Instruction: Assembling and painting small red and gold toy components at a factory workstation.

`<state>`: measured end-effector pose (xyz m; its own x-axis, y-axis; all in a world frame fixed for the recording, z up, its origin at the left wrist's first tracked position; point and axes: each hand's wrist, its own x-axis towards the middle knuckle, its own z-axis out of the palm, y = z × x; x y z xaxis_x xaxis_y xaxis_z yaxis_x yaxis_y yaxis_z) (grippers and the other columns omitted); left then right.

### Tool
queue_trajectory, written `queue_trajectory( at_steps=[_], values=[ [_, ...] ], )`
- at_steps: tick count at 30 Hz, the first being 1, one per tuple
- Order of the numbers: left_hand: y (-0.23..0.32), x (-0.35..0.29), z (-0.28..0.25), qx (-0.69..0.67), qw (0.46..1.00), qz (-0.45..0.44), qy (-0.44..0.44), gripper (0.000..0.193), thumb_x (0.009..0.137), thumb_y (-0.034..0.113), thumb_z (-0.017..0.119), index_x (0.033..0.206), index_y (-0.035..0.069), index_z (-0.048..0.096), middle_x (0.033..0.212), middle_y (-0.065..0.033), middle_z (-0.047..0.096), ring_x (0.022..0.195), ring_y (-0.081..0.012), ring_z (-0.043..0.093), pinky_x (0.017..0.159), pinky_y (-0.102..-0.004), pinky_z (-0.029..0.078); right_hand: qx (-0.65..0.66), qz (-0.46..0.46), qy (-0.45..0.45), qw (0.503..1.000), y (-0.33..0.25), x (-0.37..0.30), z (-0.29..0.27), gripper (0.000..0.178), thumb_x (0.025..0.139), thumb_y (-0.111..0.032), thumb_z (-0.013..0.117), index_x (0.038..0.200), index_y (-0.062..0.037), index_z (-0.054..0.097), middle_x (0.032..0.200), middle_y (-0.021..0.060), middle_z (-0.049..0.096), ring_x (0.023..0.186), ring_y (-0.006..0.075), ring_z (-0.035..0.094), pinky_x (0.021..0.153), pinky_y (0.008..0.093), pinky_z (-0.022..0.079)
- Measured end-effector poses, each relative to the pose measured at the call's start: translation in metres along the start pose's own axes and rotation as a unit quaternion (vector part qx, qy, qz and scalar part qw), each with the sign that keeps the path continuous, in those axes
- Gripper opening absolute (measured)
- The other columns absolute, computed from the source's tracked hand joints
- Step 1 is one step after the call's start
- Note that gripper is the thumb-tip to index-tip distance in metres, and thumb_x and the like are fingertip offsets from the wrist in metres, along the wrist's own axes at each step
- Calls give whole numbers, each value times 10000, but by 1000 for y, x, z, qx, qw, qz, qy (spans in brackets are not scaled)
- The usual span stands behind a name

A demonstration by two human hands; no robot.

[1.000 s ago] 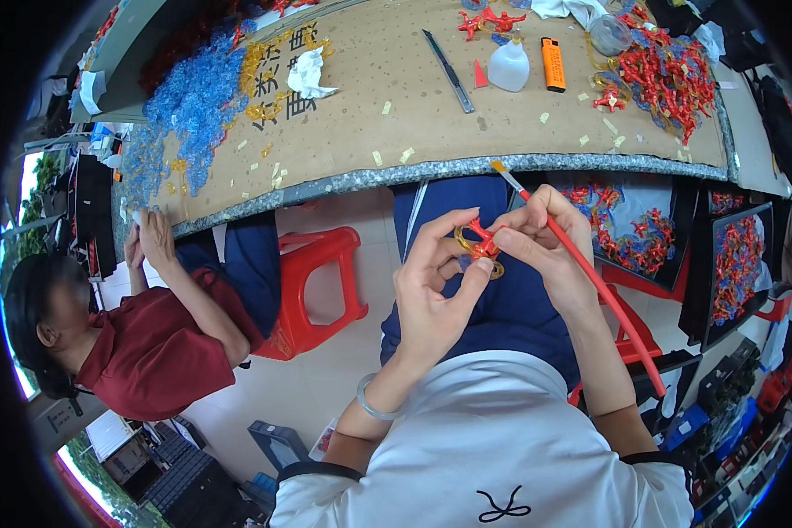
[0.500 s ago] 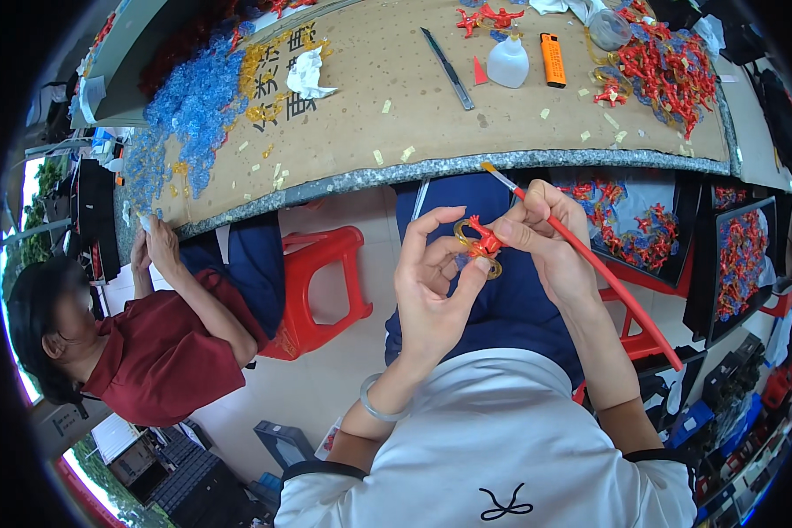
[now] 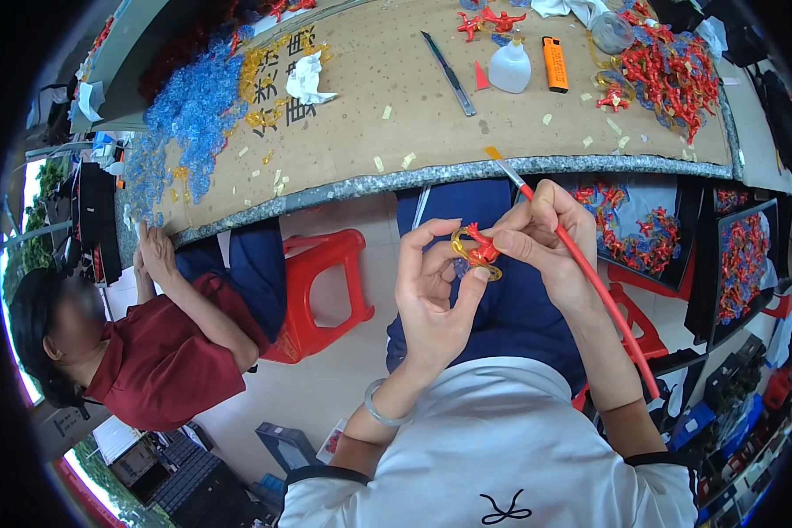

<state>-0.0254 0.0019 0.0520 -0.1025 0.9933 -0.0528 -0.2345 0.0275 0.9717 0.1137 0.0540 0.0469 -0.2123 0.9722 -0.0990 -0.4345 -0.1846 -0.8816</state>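
The left hand (image 3: 431, 295) has its thumb and fingers closed in a pinch on a red figure (image 3: 479, 253), at its left and lower side; the index finger stands raised beside the figure's top. A clear yellow loop (image 3: 495, 274) shows at the left thumb tip, and a bluish part lies partly hidden between the fingers.

The right hand (image 3: 554, 238) has its fingers folded around a red-handled brush (image 3: 622, 324). Its thumb tip is at the figure's right side; whether it presses there cannot be told. The brush's bristles point up and left of the right fingers, over the near edge of the bench (image 3: 607, 165); the handle slants down and right.

Beyond the fingers, on the bench: a white bottle (image 3: 509, 69) and an orange rectangular item (image 3: 554, 64) nearly straight ahead; a slim cutter (image 3: 449, 75) slightly left; a heap of red figures (image 3: 673, 79) to the right; a pile of blue pieces (image 3: 189, 114) far left, near a co-worker's hands (image 3: 157, 253).
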Motion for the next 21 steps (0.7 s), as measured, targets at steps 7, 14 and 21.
queue_trajectory(
  at_steps=[7, 14, 21],
  values=[
    [3, 0, 0, -27, 1000, 1, 1, 459, 814, -106, 569, 1207, -15, 351, 1015, -144, 602, 952, -148, 584, 838, -268, 473, -22, -23, -9, 999, -2, 3, 2, 394, 780, 28, 693, 724, -108, 327, 761, 160, 660, 775, 172, 670, 662, 243, 523],
    [5, -1, -1, -42, 998, -43, 15, 464, 793, -136, 557, 1191, -13, 351, 958, -138, 611, 917, -141, 595, 787, -250, 488, 44, 67, 15, 997, 2, 4, 1, 407, 756, 42, 701, 717, -125, 332, 716, 115, 650, 685, 107, 634, 617, 229, 504],
    [6, -1, -3, -92, 991, -92, 27, 447, 795, -131, 549, 1185, -18, 363, 949, -142, 623, 887, -140, 612, 730, -241, 506, 38, 96, 36, 994, 5, 5, 2, 424, 739, 39, 714, 698, -139, 331, 629, 32, 588, 605, 50, 571, 559, 177, 427]
  ],
)
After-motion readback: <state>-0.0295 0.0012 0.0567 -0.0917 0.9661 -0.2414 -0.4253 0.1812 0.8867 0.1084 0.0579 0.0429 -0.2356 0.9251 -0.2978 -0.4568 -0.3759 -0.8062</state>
